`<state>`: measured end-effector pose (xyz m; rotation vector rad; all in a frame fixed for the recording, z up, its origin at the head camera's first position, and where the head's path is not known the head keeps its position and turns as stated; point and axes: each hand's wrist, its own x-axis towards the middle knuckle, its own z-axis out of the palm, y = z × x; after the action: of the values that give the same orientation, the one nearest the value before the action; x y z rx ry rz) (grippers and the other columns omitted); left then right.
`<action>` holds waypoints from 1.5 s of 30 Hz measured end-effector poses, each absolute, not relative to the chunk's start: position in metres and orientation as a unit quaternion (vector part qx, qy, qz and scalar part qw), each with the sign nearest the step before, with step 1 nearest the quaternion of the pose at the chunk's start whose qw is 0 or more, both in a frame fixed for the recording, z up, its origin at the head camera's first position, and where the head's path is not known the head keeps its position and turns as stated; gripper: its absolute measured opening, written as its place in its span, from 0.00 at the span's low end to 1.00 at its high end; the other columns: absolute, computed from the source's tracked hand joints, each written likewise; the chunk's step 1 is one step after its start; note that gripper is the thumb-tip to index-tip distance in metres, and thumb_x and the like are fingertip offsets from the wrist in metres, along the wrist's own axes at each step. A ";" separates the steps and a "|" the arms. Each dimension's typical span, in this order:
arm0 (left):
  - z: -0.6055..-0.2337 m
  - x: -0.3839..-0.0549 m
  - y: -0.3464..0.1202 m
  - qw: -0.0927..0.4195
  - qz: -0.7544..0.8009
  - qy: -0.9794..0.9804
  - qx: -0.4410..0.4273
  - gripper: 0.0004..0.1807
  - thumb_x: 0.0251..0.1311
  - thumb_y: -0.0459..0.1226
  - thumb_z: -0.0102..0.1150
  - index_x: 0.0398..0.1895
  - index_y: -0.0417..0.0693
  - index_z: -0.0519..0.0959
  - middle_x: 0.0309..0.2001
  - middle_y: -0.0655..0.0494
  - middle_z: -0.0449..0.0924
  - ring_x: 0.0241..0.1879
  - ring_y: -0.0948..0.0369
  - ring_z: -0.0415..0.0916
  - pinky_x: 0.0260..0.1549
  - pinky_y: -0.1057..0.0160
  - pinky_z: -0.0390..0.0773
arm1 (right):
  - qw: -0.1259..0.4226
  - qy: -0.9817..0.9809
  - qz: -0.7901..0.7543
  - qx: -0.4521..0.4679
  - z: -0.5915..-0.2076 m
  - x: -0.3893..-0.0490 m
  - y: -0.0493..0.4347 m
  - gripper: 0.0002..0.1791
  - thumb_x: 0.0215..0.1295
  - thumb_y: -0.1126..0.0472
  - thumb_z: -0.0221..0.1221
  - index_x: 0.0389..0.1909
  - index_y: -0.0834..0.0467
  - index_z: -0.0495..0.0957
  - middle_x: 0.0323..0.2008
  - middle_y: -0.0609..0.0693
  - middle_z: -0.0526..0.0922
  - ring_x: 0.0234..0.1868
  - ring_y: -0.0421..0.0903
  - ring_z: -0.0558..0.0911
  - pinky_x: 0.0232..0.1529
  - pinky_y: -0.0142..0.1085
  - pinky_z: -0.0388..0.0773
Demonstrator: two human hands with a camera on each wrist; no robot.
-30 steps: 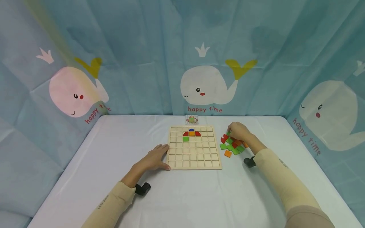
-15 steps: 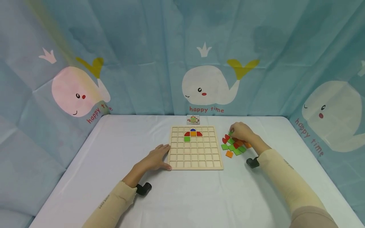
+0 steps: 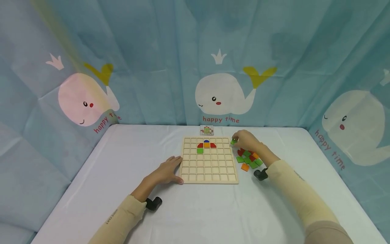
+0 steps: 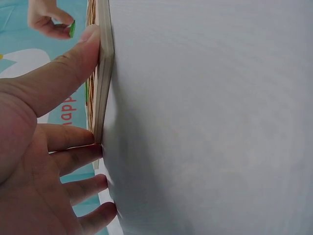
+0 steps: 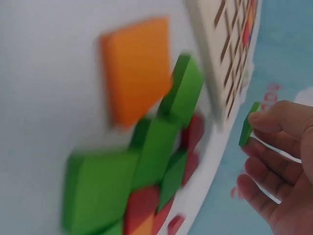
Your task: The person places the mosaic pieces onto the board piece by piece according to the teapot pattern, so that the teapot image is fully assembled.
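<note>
A green tile (image 5: 248,124) is pinched between thumb and finger of the right hand (image 3: 245,139), just off the board (image 3: 210,169) at 2 o'clock, not yet set down. Five pieces sit in the board's grid towards 12 o'clock: blue piece (image 3: 206,141), orange square (image 3: 207,145), two red pieces (image 3: 200,145), green square (image 3: 200,150). The work looks barely started; most cells are bare. The left hand (image 3: 166,169), fingers spread, touches the 9 o'clock edge, grasping nothing. A loose pile (image 3: 246,160) lies at 3 o'clock. Beyond 12 o'clock, the card (image 3: 207,130) is too small to read surely, so I can't count what's left.

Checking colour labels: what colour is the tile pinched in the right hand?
Green; the tile shows best in the right wrist view.
</note>
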<state>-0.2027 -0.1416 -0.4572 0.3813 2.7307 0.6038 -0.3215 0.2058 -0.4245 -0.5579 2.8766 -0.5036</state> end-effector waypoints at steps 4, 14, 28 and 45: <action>-0.459 -0.201 -0.141 0.158 0.210 0.955 0.134 0.54 0.45 0.46 0.76 0.74 0.41 0.58 0.75 0.44 0.56 0.76 0.43 0.47 0.71 0.37 0.54 | 0.083 0.959 -0.167 -0.213 -0.423 -0.319 0.189 0.19 0.60 0.63 0.62 0.52 0.66 0.81 0.46 0.59 0.84 0.50 0.56 0.81 0.54 0.49 0.78; -0.457 -0.201 -0.140 0.155 0.211 0.956 0.130 0.54 0.44 0.46 0.76 0.74 0.41 0.58 0.75 0.44 0.56 0.76 0.43 0.47 0.70 0.37 0.55 | 0.069 0.948 -0.152 -0.270 -0.429 -0.320 0.152 0.16 0.57 0.66 0.63 0.48 0.64 0.83 0.43 0.56 0.85 0.46 0.51 0.81 0.50 0.44 0.80; -0.459 -0.201 -0.141 0.155 0.207 0.956 0.135 0.54 0.44 0.47 0.76 0.74 0.41 0.58 0.75 0.44 0.56 0.76 0.43 0.48 0.71 0.39 0.55 | 0.051 0.930 -0.116 -0.345 -0.439 -0.312 0.117 0.10 0.56 0.65 0.65 0.40 0.60 0.85 0.35 0.51 0.84 0.32 0.43 0.73 0.34 0.33 0.72; -0.458 -0.200 -0.141 0.152 0.211 0.956 0.136 0.54 0.44 0.46 0.76 0.73 0.40 0.59 0.75 0.44 0.57 0.76 0.43 0.48 0.71 0.39 0.55 | 0.054 0.926 -0.111 -0.357 -0.444 -0.307 0.108 0.12 0.58 0.67 0.63 0.43 0.60 0.86 0.45 0.53 0.86 0.50 0.50 0.81 0.54 0.42 0.80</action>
<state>-0.2004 -0.1409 -0.4582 0.3914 2.7421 0.6060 -0.3067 0.1079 -0.4441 -1.0851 2.8122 -0.3381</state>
